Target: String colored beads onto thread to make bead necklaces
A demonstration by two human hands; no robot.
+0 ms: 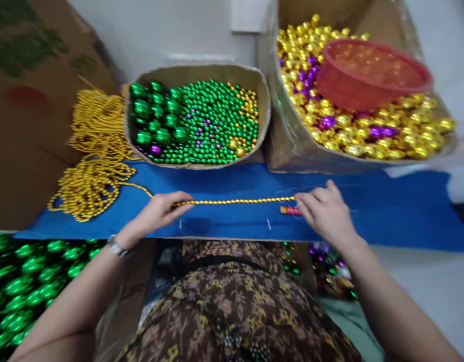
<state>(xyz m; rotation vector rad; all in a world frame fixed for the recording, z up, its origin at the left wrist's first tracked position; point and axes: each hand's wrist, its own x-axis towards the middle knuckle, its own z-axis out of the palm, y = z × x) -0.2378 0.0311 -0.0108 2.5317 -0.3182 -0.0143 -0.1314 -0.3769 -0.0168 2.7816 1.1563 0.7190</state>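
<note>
A gold bead string runs taut and nearly level between my hands, just above the blue work surface. My left hand pinches its left end between thumb and fingers. The other end is gripped in the closed fingertips of my right hand. From my left hand the string trails left to a loose coil of gold beads. Beside the right fingertips lies a small red and yellow stick-like item, partly hidden by the hand; its kind is unclear.
Behind the string stands a cut-down cardboard box of green, gold and purple beads. To its right a larger box holds gold and purple beads and a red basket. Big green beads lie below left. A tall carton stands left.
</note>
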